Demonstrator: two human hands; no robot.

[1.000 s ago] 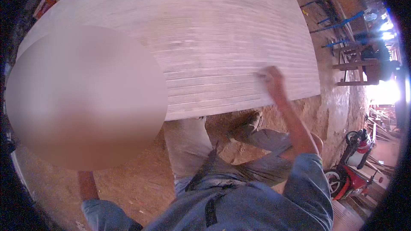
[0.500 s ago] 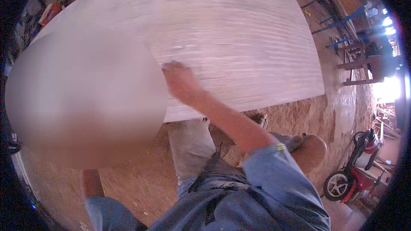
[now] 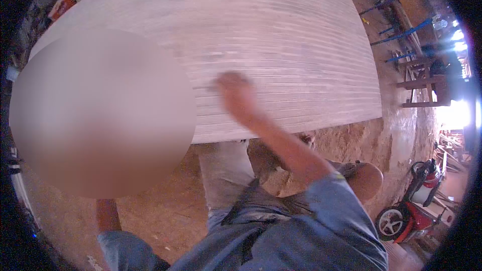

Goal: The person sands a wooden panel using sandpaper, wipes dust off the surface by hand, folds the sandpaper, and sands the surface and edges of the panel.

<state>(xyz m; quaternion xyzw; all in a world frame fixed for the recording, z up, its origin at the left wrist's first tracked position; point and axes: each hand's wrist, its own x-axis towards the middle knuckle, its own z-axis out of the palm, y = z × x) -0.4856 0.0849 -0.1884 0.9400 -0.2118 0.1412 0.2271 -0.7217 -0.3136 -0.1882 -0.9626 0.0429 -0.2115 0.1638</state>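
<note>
A large whitish panel [image 3: 301, 50] with fine parallel grooves lies in front of me. My right hand [image 3: 236, 90] is over its near part, left of the middle, with the fingers bent down toward the surface and smeared by motion. Whether it holds anything cannot be made out. A round blurred patch covers my left hand and the panel's left part; only a bit of the left forearm and its blue sleeve shows below the patch.
Brown ground [image 3: 160, 226] lies under my legs. A red motorbike [image 3: 414, 216] stands at the lower right. Wooden frames [image 3: 427, 83] and blue metal bars [image 3: 409, 32] are beyond the panel's right edge. An orange-red object [image 3: 61, 7] is at the upper left.
My right hand swept left across the panel from its right part, then moved slightly back to the right. The view has shifted a little. The left forearm has barely moved.
</note>
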